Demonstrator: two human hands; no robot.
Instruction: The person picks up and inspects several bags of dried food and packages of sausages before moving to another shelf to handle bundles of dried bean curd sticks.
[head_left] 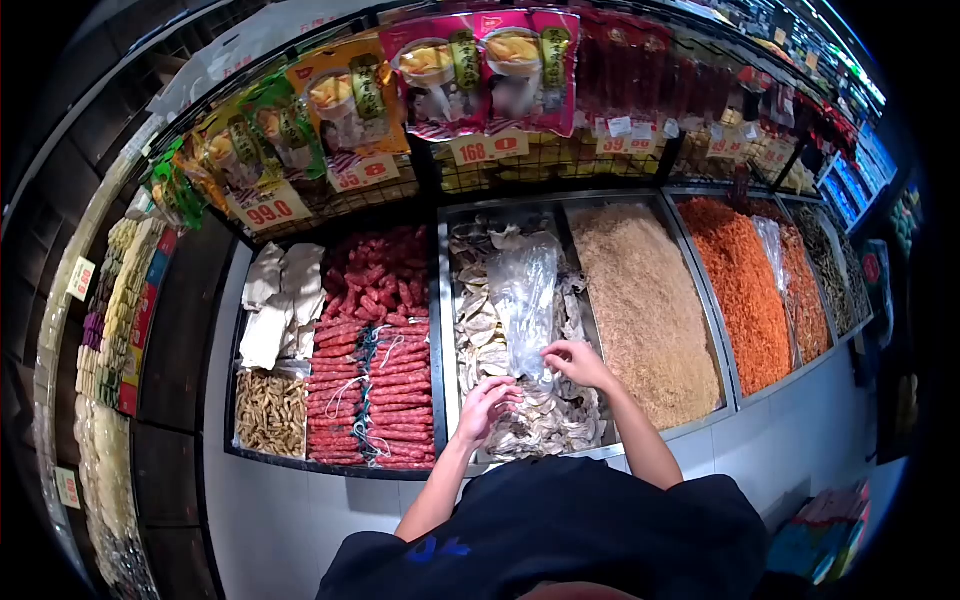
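Observation:
My right hand [573, 362] is over the bin of pale dried fish [530, 420], its thumb and fingertips pinched at the lower end of a clear plastic bag [525, 300]. The bag lies lengthwise on the dried fish, with its far part spread out. To the left, my left hand [488, 408] hovers above the same bin near its left edge, fingers apart and slightly curled, holding nothing. Both forearms reach in from the near side.
Left of the bin are red sausages [398, 390], white dried slabs [283, 305] and small brown dried goods [272, 412]. Tan dried shrimp [650, 310] and orange dried goods [738, 290] fill bins to the right. Hanging packets [430, 75] and price signs [490, 148] line the rack behind.

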